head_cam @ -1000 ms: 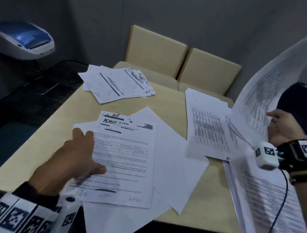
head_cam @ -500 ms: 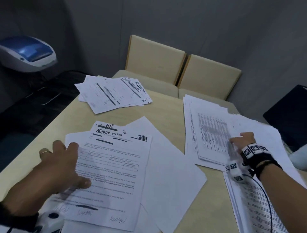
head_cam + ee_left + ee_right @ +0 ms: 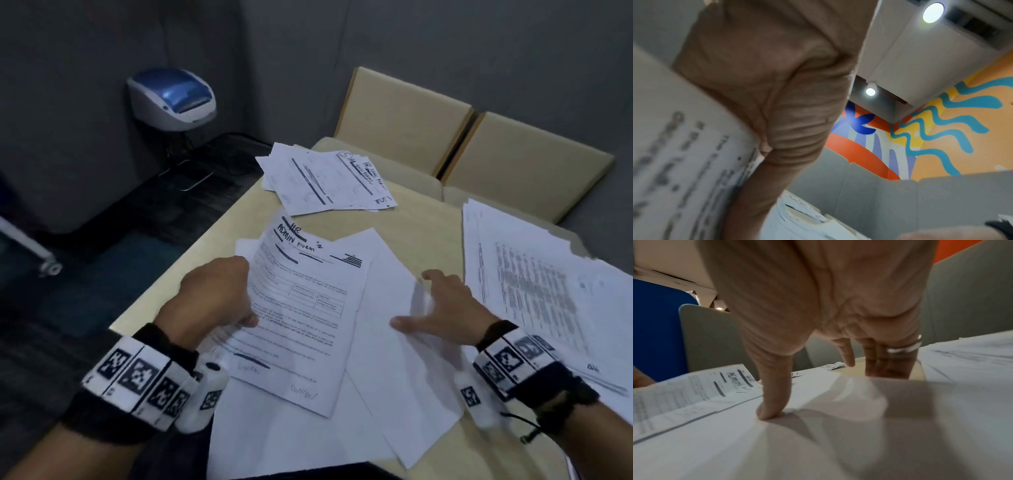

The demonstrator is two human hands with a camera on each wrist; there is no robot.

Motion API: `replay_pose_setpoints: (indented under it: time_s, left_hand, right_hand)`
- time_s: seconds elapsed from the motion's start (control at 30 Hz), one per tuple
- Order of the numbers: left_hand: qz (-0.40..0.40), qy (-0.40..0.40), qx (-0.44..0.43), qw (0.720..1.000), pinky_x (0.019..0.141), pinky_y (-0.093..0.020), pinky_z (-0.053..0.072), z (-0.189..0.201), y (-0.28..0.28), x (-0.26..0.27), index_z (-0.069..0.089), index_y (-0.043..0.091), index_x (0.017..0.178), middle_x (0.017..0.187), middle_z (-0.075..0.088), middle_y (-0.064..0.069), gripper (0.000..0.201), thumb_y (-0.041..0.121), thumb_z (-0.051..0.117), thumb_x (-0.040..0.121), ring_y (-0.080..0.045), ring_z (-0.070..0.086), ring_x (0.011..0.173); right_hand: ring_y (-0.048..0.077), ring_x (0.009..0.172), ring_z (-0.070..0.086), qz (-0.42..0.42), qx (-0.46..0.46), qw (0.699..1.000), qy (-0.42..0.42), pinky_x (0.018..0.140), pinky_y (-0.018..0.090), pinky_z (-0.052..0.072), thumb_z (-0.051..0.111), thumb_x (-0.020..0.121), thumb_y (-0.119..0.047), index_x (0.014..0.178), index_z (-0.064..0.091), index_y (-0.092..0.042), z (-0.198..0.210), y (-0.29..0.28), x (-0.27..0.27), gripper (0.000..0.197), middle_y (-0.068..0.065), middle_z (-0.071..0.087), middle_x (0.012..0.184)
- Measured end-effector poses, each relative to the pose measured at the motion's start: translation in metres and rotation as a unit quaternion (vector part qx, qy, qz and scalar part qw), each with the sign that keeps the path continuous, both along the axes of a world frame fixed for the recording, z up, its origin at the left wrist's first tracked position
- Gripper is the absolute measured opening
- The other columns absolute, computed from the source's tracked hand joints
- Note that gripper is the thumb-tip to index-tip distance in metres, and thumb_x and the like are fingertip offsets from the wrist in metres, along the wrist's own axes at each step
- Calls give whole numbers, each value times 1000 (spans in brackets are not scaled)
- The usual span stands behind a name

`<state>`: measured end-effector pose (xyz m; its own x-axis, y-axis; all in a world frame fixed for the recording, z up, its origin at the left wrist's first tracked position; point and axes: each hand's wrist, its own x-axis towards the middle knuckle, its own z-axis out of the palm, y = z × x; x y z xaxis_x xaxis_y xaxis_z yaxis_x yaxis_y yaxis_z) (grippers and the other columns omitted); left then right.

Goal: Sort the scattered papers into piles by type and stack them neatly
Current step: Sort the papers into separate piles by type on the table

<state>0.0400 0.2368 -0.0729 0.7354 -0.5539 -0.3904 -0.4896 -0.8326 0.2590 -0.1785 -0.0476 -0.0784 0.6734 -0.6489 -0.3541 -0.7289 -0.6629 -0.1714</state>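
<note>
An "HR Admin Form" sheet [image 3: 305, 308] lies on top of loose papers near the table's front edge. My left hand [image 3: 219, 294] grips its left edge, thumb on top, and the sheet curves against my palm [image 3: 764, 78] in the left wrist view. Partly under the form lies a blank white sheet [image 3: 394, 363]. My right hand [image 3: 442, 308] pinches the blank sheet's right edge, with the thumb [image 3: 770, 408] pressing on top and the fingers behind the raised fold. A pile of HR forms [image 3: 325, 178] sits at the far side. A pile of table printouts [image 3: 548, 291] lies to the right.
The beige table [image 3: 421, 226] shows bare between the piles. Two beige chairs [image 3: 404, 116] stand against its far edge. A grey and blue printer [image 3: 171, 99] sits off to the left beyond the table, above dark floor.
My right hand left the printout pile and moved left onto the blank sheet, lifting its edge. My left hand went from lying flat on the form to gripping its left edge.
</note>
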Motion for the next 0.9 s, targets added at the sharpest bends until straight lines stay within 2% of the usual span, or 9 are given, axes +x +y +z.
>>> replay_pose_setpoints:
  time_s: [0.1,0.2,0.3,0.43,0.53,0.7,0.77,0.83,0.9]
  left_hand:
    - [35,11,-107,994,66,-31,52,1,13,19,65,13,106,100,67,-3,26,25,77,86,-25,66,91]
    - [80,0,-248,966,61,-35,48,11,31,45,67,13,86,78,68,-7,7,17,71,90,-30,67,78]
    - [163,24,-376,912,56,-32,44,21,53,68,68,14,89,65,64,-2,7,12,73,94,-22,57,55]
    - [225,1,-459,859,60,-27,44,27,78,89,75,14,108,78,70,1,13,16,76,95,-5,55,55]
    - [256,20,-480,839,59,-24,51,27,84,93,75,11,112,82,71,-4,20,13,78,93,-9,60,58]
    - [268,52,-473,838,82,-34,58,22,80,92,72,10,125,106,76,-6,28,12,73,97,-21,74,89]
    - [271,33,-474,837,89,-40,59,19,78,94,71,10,127,111,76,-7,29,11,71,98,-24,74,93]
    - [268,16,-471,840,87,-37,58,19,75,93,70,11,128,112,74,-4,29,8,68,99,-22,73,95]
    - [263,3,-463,846,78,-33,57,19,73,93,69,12,125,110,73,-2,28,4,65,98,-19,72,93]
  right_hand:
    - [27,124,56,-51,34,997,-44,96,38,48,92,66,-57,151,36,-13,2,-11,2,111,9,55,139]
    - [18,98,70,-34,55,995,-82,76,30,52,90,76,-41,114,68,-17,1,-22,-6,50,-3,74,112]
    - [18,86,71,-38,10,992,-120,68,30,48,74,94,-35,97,72,-20,14,-20,-19,16,-1,76,98]
    - [22,77,71,-124,26,954,-272,63,31,50,66,101,-26,96,71,-16,45,-9,-43,12,0,75,89]
    - [24,74,68,-165,61,920,-351,59,31,46,63,103,-24,103,72,-9,57,11,-60,17,-1,73,84]
    - [3,55,70,-224,136,881,-395,53,28,51,65,99,-22,104,73,-9,41,48,-72,16,-15,77,69]
    - [5,60,73,-239,180,860,-414,51,21,57,70,94,-21,103,74,-4,25,63,-71,20,-4,80,79]
    - [9,70,77,-226,209,864,-399,57,20,59,78,87,-17,101,76,-5,6,82,-66,19,2,82,86]
    - [12,79,79,-189,259,878,-354,70,31,63,86,80,-16,105,77,-13,-13,100,-58,27,-1,82,91]
